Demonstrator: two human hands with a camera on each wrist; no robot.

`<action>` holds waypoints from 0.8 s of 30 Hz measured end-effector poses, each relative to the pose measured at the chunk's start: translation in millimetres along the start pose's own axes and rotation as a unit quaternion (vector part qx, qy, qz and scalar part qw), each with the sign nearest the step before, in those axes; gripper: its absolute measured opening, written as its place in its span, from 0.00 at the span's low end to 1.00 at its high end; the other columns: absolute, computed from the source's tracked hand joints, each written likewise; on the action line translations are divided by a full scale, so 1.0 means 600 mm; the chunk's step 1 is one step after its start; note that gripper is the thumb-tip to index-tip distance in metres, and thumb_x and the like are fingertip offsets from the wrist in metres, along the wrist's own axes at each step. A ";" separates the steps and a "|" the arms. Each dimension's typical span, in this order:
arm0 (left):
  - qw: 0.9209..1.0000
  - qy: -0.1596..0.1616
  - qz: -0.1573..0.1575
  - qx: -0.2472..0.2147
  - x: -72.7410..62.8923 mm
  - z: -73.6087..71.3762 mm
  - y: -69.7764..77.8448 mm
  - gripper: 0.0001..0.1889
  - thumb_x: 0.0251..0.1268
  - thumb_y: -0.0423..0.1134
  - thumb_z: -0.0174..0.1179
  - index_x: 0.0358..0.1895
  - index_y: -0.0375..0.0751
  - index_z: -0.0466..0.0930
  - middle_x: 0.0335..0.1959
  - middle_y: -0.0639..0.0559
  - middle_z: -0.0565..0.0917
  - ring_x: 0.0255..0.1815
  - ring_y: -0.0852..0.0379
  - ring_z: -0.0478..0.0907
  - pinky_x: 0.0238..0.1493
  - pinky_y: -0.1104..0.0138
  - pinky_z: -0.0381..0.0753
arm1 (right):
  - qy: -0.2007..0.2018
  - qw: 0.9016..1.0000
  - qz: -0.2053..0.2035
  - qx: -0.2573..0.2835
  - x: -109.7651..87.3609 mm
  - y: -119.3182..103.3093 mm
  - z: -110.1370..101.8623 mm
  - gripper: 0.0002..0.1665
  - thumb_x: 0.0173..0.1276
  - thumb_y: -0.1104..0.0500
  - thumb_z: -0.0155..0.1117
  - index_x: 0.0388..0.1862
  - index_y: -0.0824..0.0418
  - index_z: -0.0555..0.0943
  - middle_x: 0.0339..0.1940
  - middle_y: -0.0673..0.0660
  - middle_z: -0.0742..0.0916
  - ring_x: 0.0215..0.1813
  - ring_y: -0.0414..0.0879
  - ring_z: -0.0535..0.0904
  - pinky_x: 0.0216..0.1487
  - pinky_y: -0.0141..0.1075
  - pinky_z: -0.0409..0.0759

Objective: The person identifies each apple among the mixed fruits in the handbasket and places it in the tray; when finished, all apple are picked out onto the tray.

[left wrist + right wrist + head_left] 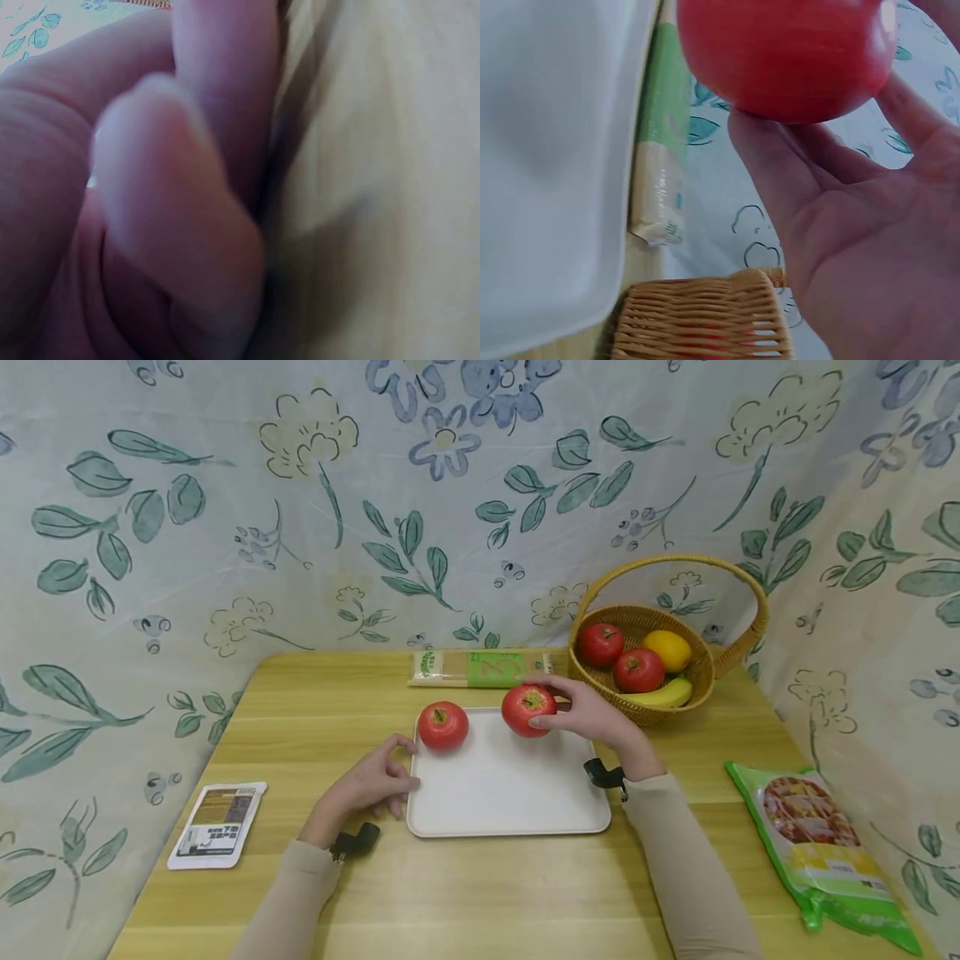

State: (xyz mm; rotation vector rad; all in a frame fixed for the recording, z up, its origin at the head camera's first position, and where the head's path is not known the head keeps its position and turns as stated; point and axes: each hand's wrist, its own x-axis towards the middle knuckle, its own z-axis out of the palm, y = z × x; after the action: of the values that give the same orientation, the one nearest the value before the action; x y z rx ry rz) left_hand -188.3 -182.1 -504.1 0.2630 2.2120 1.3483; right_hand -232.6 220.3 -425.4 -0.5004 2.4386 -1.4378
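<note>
My right hand [581, 714] grips a red apple [522, 713] over the back right part of a white tray [510, 793]. In the right wrist view the same apple [787, 56] sits between the thumb and fingers, and the tray's rim lies to the left. A second apple [443, 726] rests in the tray's back left corner. At the tray's left edge is my left hand [372, 781], relaxed, its thumb and forefinger apart and touching or nearly touching the rim. Blurred fingers [172, 217] close to the wood fill the left wrist view, and no held thing shows there.
Back right stands a wicker basket [671, 553] with apples, a yellow round fruit [667, 651] and a banana [663, 695]. A long flat packet [480, 667] lies behind the tray. A green bag [825, 852] lies far right, a white packet [217, 825] far left.
</note>
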 end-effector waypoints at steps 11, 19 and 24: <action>1.000 0.000 0.001 0.001 -0.001 -0.001 0.001 0.31 0.69 0.44 0.72 0.68 0.49 0.65 0.28 0.46 0.86 0.16 0.55 0.82 0.15 0.68 0.75 | -0.022 0.996 0.037 -0.080 0.020 0.042 0.021 0.43 0.64 0.44 0.80 0.77 0.44 0.75 0.75 0.59 0.79 0.71 0.58 0.76 0.74 0.59 0.75; 1.000 0.001 -0.001 0.003 0.000 0.000 0.002 0.30 0.69 0.44 0.71 0.68 0.49 0.65 0.29 0.46 0.86 0.16 0.55 0.82 0.15 0.68 0.75 | -0.035 0.996 0.044 -0.065 0.021 0.046 0.017 0.45 0.67 0.43 0.78 0.80 0.46 0.71 0.76 0.61 0.78 0.75 0.60 0.73 0.78 0.63 0.69; 1.000 0.000 -0.002 0.003 0.000 0.000 0.002 0.30 0.69 0.44 0.71 0.68 0.49 0.65 0.29 0.46 0.86 0.16 0.55 0.83 0.15 0.68 0.74 | -0.043 0.996 0.048 -0.056 0.022 0.047 0.017 0.47 0.66 0.43 0.78 0.81 0.46 0.70 0.77 0.61 0.77 0.75 0.61 0.73 0.78 0.64 0.68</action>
State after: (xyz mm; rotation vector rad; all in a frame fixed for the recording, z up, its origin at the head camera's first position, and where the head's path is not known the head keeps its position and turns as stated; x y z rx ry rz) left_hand -188.6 -181.5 -502.9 0.2608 2.2153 1.3404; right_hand -245.0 219.6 -455.8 -0.4528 2.4487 -1.2205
